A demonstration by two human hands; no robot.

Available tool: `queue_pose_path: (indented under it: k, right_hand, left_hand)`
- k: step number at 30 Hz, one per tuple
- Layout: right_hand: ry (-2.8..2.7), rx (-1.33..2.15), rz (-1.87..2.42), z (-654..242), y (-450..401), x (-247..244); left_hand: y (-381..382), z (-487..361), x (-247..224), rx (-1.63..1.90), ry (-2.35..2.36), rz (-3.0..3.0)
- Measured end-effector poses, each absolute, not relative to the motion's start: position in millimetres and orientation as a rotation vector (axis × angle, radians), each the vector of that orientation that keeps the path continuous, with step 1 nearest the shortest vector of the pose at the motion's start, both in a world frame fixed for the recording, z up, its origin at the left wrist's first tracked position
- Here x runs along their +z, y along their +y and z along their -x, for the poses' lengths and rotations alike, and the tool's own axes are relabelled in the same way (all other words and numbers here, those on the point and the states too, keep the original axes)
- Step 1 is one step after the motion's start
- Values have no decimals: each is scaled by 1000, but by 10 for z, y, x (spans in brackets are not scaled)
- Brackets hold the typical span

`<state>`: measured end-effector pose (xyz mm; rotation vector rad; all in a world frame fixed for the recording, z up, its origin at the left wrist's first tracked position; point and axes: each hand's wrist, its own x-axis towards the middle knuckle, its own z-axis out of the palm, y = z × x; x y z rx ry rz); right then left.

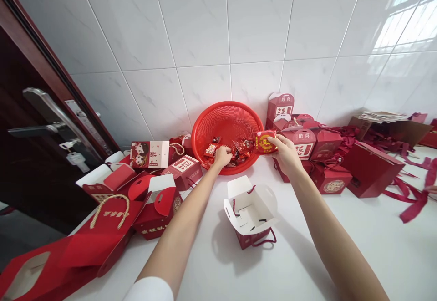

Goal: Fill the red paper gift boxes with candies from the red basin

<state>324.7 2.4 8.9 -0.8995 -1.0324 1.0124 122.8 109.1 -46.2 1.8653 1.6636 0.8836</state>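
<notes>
A red plastic basket (pixel 227 109) stands against the tiled wall with small red wrapped sweets (pixel 243 145) inside. My left hand (pixel 223 156) reaches over its near rim into the sweets, fingers bent down and closed; what they hold, if anything, is hidden. Pinched in my right hand (pixel 288 154) is a flat red packet (pixel 265 142) with a gold round print, held at the basket's right rim. Between my forearms an open box (pixel 254 239), white inside and dark red outside, sits upright on the white table (pixel 211 273), its flaps spread and its cord handles hanging.
Several red gift boxes (pixel 153 214) crowd the left side beside a dark door (pixel 30 123) with keys in its lock. More closed boxes (pixel 329 178), a red bag (pixel 372 169) and loose ribbons (pixel 411 205) lie on the right. Part of another person's hand (pixel 432 189) shows at the right edge.
</notes>
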Motion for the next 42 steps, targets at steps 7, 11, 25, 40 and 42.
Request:
queue_pose_path:
  k: [7, 11, 25, 40, 42]
  right_hand:
    - [-1023, 1086, 868, -3200, -8, 90]
    - [-1010, 1154, 864, -3130, 9, 45]
    - [-1196, 1288, 740, -2867, -299, 185]
    - [-1523, 1272, 736, -2930, -525, 348]
    - [-1593, 1246, 739, -2961, -572, 386]
  left_hand:
    - [1000, -1167, -299, 1239, 1276, -1448]
    - [762, -1134, -146, 1274, 1015, -1279]
    - [-66, -1116, 93, 1311, 731, -1283]
    - [-557, -1147, 44, 1510, 811, -1290]
    - [-621, -1119, 35, 1473, 808, -1278]
